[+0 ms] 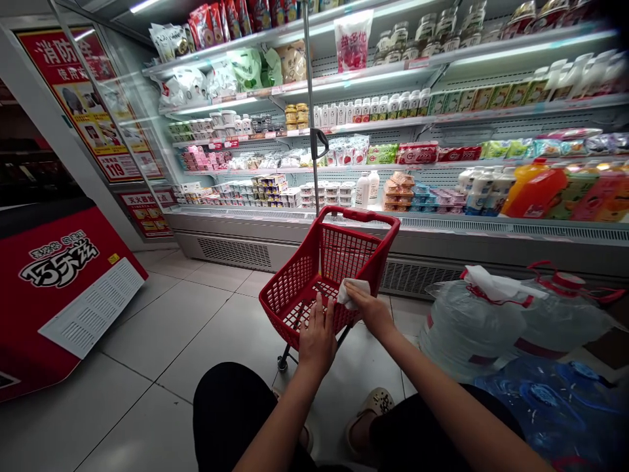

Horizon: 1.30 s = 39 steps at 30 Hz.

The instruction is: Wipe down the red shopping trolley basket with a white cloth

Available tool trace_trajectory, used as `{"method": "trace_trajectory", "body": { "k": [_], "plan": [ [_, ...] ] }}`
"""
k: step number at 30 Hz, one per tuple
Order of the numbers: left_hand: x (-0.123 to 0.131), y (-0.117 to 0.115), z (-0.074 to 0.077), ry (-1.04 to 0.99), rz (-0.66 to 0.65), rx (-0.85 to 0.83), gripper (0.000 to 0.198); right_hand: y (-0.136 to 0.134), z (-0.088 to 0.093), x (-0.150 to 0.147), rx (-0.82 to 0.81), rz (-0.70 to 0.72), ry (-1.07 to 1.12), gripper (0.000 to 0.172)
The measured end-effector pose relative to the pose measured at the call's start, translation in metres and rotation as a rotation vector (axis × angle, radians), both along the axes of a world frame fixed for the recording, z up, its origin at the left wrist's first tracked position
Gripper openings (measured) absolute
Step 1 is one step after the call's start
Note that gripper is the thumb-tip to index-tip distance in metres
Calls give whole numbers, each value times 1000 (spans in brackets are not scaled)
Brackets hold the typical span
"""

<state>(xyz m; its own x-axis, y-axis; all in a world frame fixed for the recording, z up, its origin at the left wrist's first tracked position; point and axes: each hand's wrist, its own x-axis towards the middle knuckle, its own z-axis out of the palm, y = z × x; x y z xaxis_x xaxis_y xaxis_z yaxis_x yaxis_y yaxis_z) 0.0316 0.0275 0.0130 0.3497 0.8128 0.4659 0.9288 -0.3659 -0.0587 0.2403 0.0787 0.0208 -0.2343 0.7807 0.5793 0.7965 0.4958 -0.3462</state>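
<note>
A red plastic shopping cart (279,295) with lattice sides stands on the floor in front of me, its handle toward the refrigerated shelves. My right hand (368,305) presses a folded white cloth or tissue (354,288) against the upper right part of the basket. Beside it, my left hand (317,334) rests at the near side of the basket, fingers stretched out with nothing in them. Its fingertips overlap the rim, and whether they press on it I cannot tell.
Behind the cart runs an open refrigerated display (295,223) stocked with bottles and packs. Large water jugs (472,321) stand close on my right, blue ones (545,400) nearer. A red freezer chest (73,288) stands at the left. Tiled floor (196,328) lies between.
</note>
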Motion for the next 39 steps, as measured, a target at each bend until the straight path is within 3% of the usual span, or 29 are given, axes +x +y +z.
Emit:
{"method": "trace_trajectory", "body": {
  "k": [5,9,13,17,22,26,30,35,39],
  "plan": [
    [2,-1,7,-49,-43,-6,95,-26,-17,-34,24,110,-21,75],
    [-5,2,6,-82,-114,-59,95,-21,-10,-21,24,138,-47,76],
    [-28,10,10,-85,-308,-113,91,-2,2,1,2,65,-17,80],
    [-54,16,19,18,-384,-97,84,0,-4,-3,20,40,66,79],
    [-57,13,17,45,-304,-32,74,-27,-22,-38,26,64,66,84],
    [-48,9,10,0,-220,25,78,-40,-22,-50,19,127,5,86],
    [-44,4,7,11,-150,52,88,-24,-10,-24,11,148,-36,85],
    [-37,-4,9,13,-81,47,98,9,4,18,-36,-11,-9,83],
    [-27,-11,10,-16,-34,43,97,9,-3,13,-30,-67,32,80]
  ]
}}
